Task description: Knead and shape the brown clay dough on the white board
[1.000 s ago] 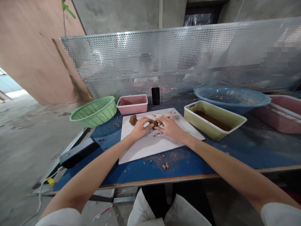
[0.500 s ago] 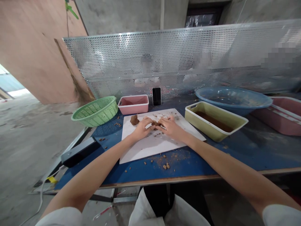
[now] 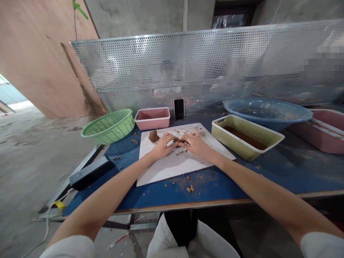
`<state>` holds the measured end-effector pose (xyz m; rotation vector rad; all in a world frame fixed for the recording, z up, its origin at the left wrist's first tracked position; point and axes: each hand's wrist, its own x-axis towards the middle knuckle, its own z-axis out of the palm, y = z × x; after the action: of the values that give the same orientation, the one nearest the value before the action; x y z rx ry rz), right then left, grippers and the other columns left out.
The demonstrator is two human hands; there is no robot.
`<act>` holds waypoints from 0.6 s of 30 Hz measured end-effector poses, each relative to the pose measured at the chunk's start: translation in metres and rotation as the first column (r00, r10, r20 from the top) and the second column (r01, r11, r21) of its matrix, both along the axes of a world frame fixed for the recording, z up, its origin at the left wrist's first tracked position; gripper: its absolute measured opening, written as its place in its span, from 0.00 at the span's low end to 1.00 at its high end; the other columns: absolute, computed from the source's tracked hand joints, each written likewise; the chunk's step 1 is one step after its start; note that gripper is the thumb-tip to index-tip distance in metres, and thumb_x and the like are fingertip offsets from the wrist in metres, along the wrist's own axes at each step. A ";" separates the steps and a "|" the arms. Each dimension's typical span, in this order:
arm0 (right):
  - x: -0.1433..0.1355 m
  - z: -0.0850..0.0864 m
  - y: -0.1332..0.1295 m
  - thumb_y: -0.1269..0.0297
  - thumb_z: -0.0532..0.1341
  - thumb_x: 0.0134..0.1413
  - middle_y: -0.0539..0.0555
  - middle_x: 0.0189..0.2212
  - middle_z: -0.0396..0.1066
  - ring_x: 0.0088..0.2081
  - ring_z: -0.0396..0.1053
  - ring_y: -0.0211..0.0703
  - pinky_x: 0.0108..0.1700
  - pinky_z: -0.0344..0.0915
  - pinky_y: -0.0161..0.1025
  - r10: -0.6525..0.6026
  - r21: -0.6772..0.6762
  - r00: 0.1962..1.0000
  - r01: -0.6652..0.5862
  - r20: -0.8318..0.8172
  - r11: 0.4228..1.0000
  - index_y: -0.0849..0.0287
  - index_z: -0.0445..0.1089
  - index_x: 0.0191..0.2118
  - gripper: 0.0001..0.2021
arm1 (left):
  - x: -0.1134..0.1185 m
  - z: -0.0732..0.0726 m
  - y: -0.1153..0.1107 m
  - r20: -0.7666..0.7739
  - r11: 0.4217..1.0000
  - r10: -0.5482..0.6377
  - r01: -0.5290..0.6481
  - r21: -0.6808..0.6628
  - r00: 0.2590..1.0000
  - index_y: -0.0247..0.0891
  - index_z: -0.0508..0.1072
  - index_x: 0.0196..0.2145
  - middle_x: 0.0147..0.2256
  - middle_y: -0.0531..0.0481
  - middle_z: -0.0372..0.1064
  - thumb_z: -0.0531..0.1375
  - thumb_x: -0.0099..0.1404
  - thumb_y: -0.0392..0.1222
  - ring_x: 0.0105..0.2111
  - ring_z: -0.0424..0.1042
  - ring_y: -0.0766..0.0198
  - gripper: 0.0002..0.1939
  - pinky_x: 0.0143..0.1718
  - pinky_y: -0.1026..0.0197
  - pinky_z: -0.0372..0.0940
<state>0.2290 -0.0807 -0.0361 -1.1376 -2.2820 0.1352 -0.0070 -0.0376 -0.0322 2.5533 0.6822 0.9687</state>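
Observation:
Between my two hands is a piece of brown clay (image 3: 177,141), partly covered by the fingers. My left hand (image 3: 163,145) grips it from the left, thumb and fingers closed round it. From the right, my right hand (image 3: 195,144) pinches the same piece, its thumb close to the left thumb. Both hands are low over a white board (image 3: 158,170) strewn with clay crumbs. A rounded clay lump (image 3: 153,136) rests on the board's back left part, just beyond my left hand.
Behind the board stand a green basket (image 3: 107,127), a pink tub (image 3: 152,123) and a phone (image 3: 179,109). To the right are an olive tub (image 3: 242,141) of brown liquid and a blue basin (image 3: 268,111). A dark box (image 3: 91,172) sits left; a perforated metal panel (image 3: 199,68) closes the back.
Hardly anything differs. My fingers have shifted slightly on the clay piece, and the camera view has moved a little.

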 end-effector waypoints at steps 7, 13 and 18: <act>-0.001 0.000 -0.001 0.49 0.53 0.80 0.56 0.44 0.78 0.46 0.75 0.54 0.56 0.59 0.54 -0.007 0.061 1.000 0.006 0.026 0.998 0.53 0.72 0.44 0.17 | 0.000 -0.002 0.001 0.015 1.000 0.009 -0.009 0.015 1.000 0.39 0.78 0.44 0.42 0.42 0.79 0.59 0.78 0.49 0.47 0.73 0.52 0.12 0.53 0.48 0.69; -0.003 0.004 -0.003 0.52 0.50 0.81 0.58 0.45 0.79 0.48 0.75 0.55 0.56 0.58 0.53 -0.007 0.118 0.996 -0.003 0.088 0.993 0.55 0.74 0.45 0.19 | 0.001 -0.005 0.004 0.025 0.999 0.033 -0.033 0.018 0.999 0.40 0.79 0.43 0.41 0.43 0.79 0.60 0.77 0.49 0.47 0.74 0.52 0.12 0.54 0.48 0.69; -0.004 0.006 -0.005 0.53 0.50 0.81 0.59 0.45 0.79 0.47 0.74 0.56 0.56 0.56 0.55 -0.024 0.149 0.994 0.008 0.108 0.989 0.54 0.75 0.45 0.19 | 0.002 -0.005 0.003 0.040 0.999 0.034 -0.034 0.004 0.999 0.40 0.78 0.43 0.42 0.44 0.79 0.60 0.77 0.48 0.47 0.73 0.52 0.11 0.55 0.48 0.68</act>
<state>0.2253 -0.0856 -0.0306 -1.1096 -2.3343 -0.1044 -0.0054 -0.0350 -0.0372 2.5270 0.7152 1.0304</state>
